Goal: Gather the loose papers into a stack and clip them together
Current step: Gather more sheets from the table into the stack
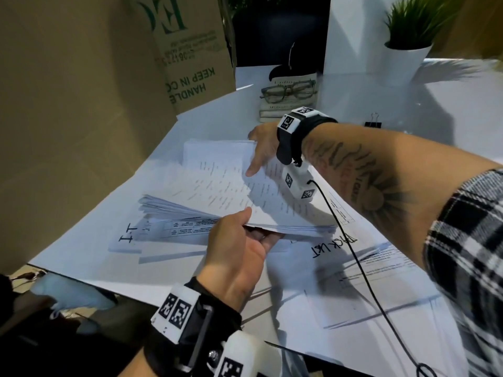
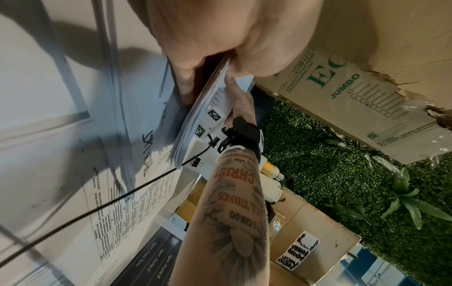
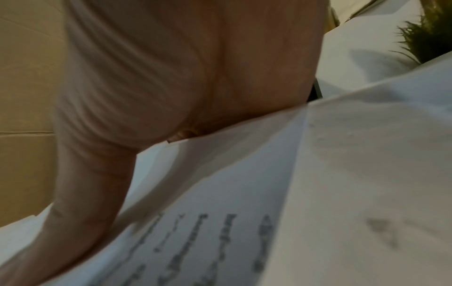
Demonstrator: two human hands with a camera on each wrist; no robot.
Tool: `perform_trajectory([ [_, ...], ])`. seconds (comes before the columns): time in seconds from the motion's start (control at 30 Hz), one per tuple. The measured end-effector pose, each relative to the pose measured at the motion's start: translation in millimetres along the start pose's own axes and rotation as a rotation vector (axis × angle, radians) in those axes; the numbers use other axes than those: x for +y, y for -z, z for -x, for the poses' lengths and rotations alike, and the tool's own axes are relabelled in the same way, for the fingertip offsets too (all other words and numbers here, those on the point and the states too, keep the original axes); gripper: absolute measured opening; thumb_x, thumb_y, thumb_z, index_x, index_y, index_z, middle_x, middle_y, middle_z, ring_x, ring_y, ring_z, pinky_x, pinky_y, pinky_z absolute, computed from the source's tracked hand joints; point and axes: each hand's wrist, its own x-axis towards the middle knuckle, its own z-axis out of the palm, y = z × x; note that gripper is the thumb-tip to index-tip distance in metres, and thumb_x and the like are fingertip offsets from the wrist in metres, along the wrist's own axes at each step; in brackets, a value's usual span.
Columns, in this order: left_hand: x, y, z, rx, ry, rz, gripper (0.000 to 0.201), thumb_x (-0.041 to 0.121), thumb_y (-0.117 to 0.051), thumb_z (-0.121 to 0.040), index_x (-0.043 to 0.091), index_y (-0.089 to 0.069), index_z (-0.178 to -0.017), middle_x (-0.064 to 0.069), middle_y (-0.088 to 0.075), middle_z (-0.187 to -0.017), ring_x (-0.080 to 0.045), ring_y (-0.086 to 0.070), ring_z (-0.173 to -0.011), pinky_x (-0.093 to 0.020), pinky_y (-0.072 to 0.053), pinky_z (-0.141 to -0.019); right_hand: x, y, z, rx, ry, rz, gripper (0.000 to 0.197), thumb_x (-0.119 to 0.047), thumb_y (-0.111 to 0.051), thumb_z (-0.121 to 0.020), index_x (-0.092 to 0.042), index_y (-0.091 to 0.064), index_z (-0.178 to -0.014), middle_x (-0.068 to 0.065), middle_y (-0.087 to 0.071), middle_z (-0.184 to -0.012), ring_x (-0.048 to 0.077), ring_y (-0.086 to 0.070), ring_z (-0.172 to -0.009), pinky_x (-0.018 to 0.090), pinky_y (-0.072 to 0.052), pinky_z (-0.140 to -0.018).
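Stack of papers [image 1: 217, 191] is held just off the table [image 1: 81, 248]. Its near edge is pinched by the left hand [image 1: 239, 248], thumb on top; its far edge is gripped by the right hand [image 1: 265, 145]. A binder clip [image 1: 373, 122] is parked far right, well apart.

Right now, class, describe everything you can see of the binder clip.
The binder clip is small, with a black body and thin wire handles standing upward. It sits upright on the white table, beyond the right forearm, apart from the paper stack. Neither hand touches it, and it holds no paper yet.
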Motion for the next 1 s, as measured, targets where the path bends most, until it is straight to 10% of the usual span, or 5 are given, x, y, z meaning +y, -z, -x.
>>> perform_trajectory([
  [0.13,2,0,1,0.02,0.005,0.006,0.023,0.003,-0.044,-0.1,0.007,-0.065,-0.106,-0.019,-0.074,-0.111,-0.037,-0.067,-0.113,-0.056,-0.054,-0.092,-2,2,-9,-0.01,0.034,0.026,0.059,-0.052,-0.091,-0.044,-0.016,-0.076,-0.088,0.005,-0.077,-0.095,0.031,-0.072,-0.094,0.044,-0.059,-0.088],
  [0.47,11,-5,7,0.173,-0.177,0.027,0.024,0.004,-0.053,-0.094,0.006,-0.062,-0.116,-0.005,-0.071,-0.1,-0.019,-0.065,-0.087,-0.025,-0.05,-0.074,5,-1,-13,-0.003,0.021,0.021,0.067,-0.049,-0.09,-0.057,-0.011,-0.072,-0.109,0.009,-0.075,-0.109,0.032,-0.069,-0.104,0.043,-0.055,-0.095],
  [0.6,27,-2,11,0.224,-0.232,0.002,0.018,0.008,-0.054,-0.093,0.016,-0.067,-0.085,0.004,-0.075,-0.086,-0.014,-0.068,-0.086,-0.02,-0.047,-0.076,10,-2,-12,-0.005,0.041,-0.026,0.059,-0.044,-0.091,-0.058,-0.011,-0.074,-0.105,0.005,-0.077,-0.102,0.027,-0.071,-0.093,0.037,-0.056,-0.091],
  [0.77,38,4,9,0.253,-0.275,0.019,0.017,0.011,-0.056,-0.092,0.013,-0.068,-0.104,0.0,-0.074,-0.113,-0.017,-0.069,-0.109,-0.026,-0.047,-0.101,16,-2,-9,0.027,0.087,-0.041,0.052,-0.039,-0.089,-0.064,-0.012,-0.075,-0.106,0.005,-0.077,-0.105,0.027,-0.071,-0.099,0.037,-0.057,-0.09],
  [1.0,64,10,-2,0.254,-0.329,-0.04,0.009,0.017,-0.056,-0.09,0.012,-0.06,-0.084,0.001,-0.075,-0.074,-0.017,-0.07,-0.078,-0.024,-0.058,-0.07,21,-7,-9,0.048,0.109,-0.089,0.076,-0.053,-0.087,-0.046,-0.014,-0.073,-0.109,0.007,-0.076,-0.111,0.031,-0.07,-0.105,0.047,-0.056,-0.094],
])
